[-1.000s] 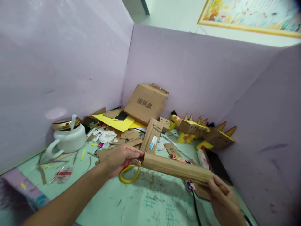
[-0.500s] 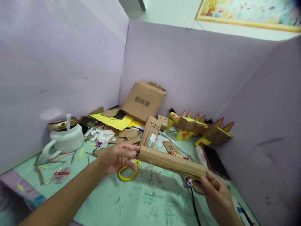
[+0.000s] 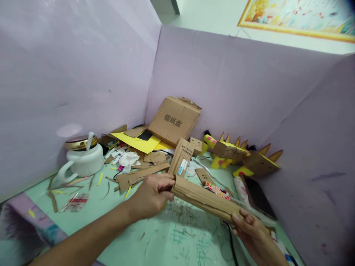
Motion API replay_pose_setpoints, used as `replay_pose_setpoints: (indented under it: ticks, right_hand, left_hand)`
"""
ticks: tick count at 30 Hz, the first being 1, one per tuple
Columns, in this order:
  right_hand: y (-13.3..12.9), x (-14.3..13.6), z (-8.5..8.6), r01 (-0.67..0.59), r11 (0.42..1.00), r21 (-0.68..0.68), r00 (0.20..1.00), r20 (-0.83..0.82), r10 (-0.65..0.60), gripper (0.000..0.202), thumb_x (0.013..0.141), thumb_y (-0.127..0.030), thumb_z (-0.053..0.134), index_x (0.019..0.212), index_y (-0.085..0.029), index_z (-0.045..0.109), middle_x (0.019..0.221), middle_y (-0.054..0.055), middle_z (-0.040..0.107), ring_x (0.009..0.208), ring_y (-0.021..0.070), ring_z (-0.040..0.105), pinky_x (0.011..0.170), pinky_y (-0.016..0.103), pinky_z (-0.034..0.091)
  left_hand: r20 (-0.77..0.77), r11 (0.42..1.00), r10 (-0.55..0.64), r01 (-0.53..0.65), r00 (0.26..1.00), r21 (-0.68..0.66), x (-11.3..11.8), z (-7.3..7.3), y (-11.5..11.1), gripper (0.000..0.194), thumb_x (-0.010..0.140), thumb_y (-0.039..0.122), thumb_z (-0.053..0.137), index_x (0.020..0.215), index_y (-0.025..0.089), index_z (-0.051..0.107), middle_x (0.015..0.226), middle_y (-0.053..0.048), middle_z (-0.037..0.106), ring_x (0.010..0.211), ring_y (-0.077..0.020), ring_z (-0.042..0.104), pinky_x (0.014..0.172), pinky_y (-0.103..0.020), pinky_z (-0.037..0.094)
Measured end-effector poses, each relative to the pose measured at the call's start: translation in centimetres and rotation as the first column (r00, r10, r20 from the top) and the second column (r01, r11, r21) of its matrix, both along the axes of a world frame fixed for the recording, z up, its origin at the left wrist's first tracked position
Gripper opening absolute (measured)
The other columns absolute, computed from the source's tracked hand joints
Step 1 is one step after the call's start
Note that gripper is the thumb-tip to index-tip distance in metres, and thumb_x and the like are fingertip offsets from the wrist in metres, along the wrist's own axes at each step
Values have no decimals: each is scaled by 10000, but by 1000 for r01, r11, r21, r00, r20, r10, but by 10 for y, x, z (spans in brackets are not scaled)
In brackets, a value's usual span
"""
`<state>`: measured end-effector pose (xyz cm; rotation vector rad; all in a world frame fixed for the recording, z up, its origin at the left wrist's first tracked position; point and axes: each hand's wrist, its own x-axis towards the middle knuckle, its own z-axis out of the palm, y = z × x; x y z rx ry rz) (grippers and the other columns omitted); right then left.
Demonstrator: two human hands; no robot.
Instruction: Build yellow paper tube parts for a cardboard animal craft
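A long rolled cardboard tube point(image 3: 203, 195) is held up above the green tabletop, slanting down to the right. My left hand point(image 3: 155, 194) pinches its left end, thumb below and fingers on top. At the other end, my right hand point(image 3: 253, 231) grips the tube with the thumb on its near side. A lengthwise seam shows on the side facing me. Behind the tube's left end stands a printed cardboard piece point(image 3: 181, 155) with a blue-and-white label. My left hand mostly hides a yellow-handled thing on the table.
A white mug point(image 3: 85, 160) with a gold lid stands at the left. Cardboard scraps point(image 3: 146, 173), yellow sheets point(image 3: 135, 142) and a cardboard box point(image 3: 174, 120) lie at the back. Spiky yellow-and-cardboard figures point(image 3: 230, 149) and a dark phone-like slab point(image 3: 257, 195) are at the right. Lilac panels point(image 3: 222, 81) enclose the table.
The tube has rolled a little, bringing its seam into view. My left hand has closed its fingers around the end, and my right hand has shifted its grip slightly. The view has shifted left.
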<state>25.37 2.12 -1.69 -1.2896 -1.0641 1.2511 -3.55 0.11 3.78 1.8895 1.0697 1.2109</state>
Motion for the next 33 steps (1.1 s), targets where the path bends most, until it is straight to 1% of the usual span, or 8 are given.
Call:
replay_pose_setpoints:
  ticks: [3,7,9,12,17,22,29,33]
  right_hand:
    - [3,14,0,44,999,-15,965,259,-39,373,522,-455,766,782,-192,717,709,27,664,608,169,574,444,211,460]
    - [8,40,15,134,990,54,791,595,-139,357,526,-527,730,487,-177,664,492,43,627,530,201,581,431,242,454]
    - [5,39,32,135,987,87,818,552,-160,345,547,-526,720,611,-187,705,599,52,684,570,207,610,466,245,475]
    - [-5,12,62,-121,977,175,874,485,21,306,654,-450,695,852,-217,711,881,65,708,752,206,634,590,239,500]
    - [-3,-50,79,-565,778,275,783,476,400,365,776,-384,609,1089,-197,613,710,14,586,594,112,501,515,216,402]
    - [11,-59,51,-653,726,216,756,242,608,389,669,-473,696,839,-149,565,589,-54,454,480,55,335,427,184,263]
    - [4,-52,51,-676,729,107,729,247,639,479,513,-515,779,702,-161,517,538,-68,438,471,61,350,420,187,257]
    - [-20,-48,75,-705,650,283,702,403,587,373,621,-495,728,656,-171,545,625,-7,535,572,107,476,523,226,381]
  left_hand:
    - [145,995,72,-61,987,-80,1,4,-5,129,643,136,584,514,139,593,736,-45,579,710,-160,584,631,-249,471]
    - [241,958,48,23,969,-285,-2,13,-3,89,610,199,587,544,144,563,775,-24,543,472,-85,508,429,-231,435]
    - [201,908,-40,119,979,-402,-1,16,2,64,574,196,582,549,149,545,723,-3,532,426,-70,468,413,-233,410]
    - [113,832,-190,221,975,-509,6,24,11,51,559,184,558,540,165,515,573,36,474,443,-96,459,444,-243,396]
    - [-183,914,-292,218,939,-342,23,42,17,44,618,157,588,579,156,608,636,15,539,630,-139,507,601,-251,394]
    - [-230,953,-265,219,936,-207,32,28,16,83,667,228,626,627,166,664,672,9,533,709,-147,490,676,-251,371]
    - [194,712,-465,495,864,-498,39,-6,11,305,717,471,569,688,174,506,506,70,393,382,-72,377,389,-199,298]
    - [-15,875,-468,461,883,-144,39,5,-12,226,798,353,520,673,174,577,601,-8,523,572,-127,504,565,-238,391]
